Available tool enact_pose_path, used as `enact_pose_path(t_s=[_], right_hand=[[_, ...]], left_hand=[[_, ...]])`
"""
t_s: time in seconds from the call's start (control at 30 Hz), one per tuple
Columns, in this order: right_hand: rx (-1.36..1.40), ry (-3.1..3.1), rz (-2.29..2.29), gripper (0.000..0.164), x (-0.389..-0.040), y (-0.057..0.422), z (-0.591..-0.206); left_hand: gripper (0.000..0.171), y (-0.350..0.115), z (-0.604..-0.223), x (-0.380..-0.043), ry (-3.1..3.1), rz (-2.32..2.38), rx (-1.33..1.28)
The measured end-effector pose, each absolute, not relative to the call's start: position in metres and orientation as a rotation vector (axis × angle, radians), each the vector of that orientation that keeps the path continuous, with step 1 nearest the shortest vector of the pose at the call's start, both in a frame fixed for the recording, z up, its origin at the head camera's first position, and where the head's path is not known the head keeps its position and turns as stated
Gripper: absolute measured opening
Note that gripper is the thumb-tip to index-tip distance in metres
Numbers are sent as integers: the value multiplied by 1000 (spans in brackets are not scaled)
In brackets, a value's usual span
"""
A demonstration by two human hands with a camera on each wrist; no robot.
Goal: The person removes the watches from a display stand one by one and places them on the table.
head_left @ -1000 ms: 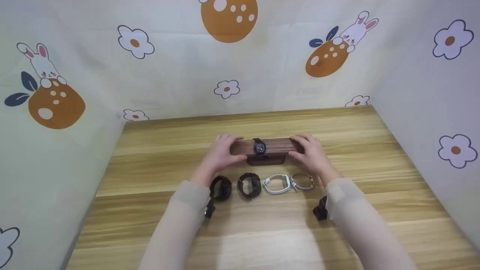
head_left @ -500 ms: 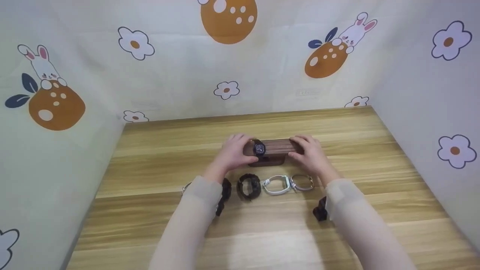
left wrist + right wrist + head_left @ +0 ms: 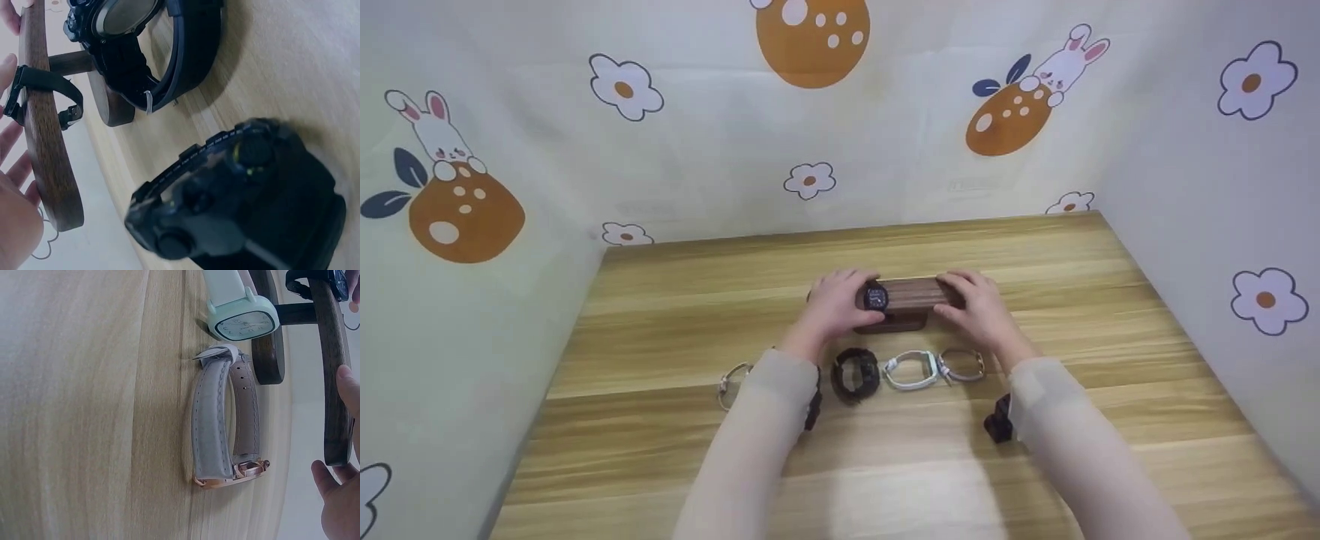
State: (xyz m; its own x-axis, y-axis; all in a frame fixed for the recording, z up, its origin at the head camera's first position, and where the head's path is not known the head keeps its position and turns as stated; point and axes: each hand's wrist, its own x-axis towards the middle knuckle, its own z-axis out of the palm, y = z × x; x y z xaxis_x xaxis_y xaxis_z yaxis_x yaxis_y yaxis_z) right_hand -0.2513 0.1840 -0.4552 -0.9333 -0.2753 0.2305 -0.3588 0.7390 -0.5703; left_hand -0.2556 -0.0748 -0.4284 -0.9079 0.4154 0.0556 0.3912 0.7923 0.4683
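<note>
A dark wooden watch stand (image 3: 915, 295) with a horizontal bar stands at mid-table. A black watch (image 3: 876, 298) is strapped around its bar, left of the post, face toward me. My left hand (image 3: 836, 304) holds this watch from the left, thumb in front and fingers behind. In the left wrist view the bar's left end (image 3: 64, 211) sticks out past the watch. My right hand (image 3: 979, 311) grips the bar's right end, the thumb along its front in the right wrist view.
Before the stand lie a black watch (image 3: 855, 375), a mint-and-white watch (image 3: 911, 371) and a grey-strapped rose-gold watch (image 3: 962, 366). A bulky black sports watch (image 3: 242, 191) sits mostly under my left sleeve. Further left is a thin-banded watch (image 3: 733, 386). A patterned cloth backdrop (image 3: 720, 150) rises behind.
My left hand has slid right along the bar, from its left end to the black watch. The thin-banded watch has come out from behind my left sleeve. My right hand keeps its grip.
</note>
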Motion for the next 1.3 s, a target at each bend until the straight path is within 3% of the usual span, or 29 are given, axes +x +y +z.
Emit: enact_pose_path(t_s=[0.53,1.3], right_hand=[[492,-2820,979,54,-252,183,-457],[481,-2846,954,55,-249,184,-455]], left_hand=[[54,-77,-432,-258,2987,599,710],[58,-113,-437,-259,2987,697,651]])
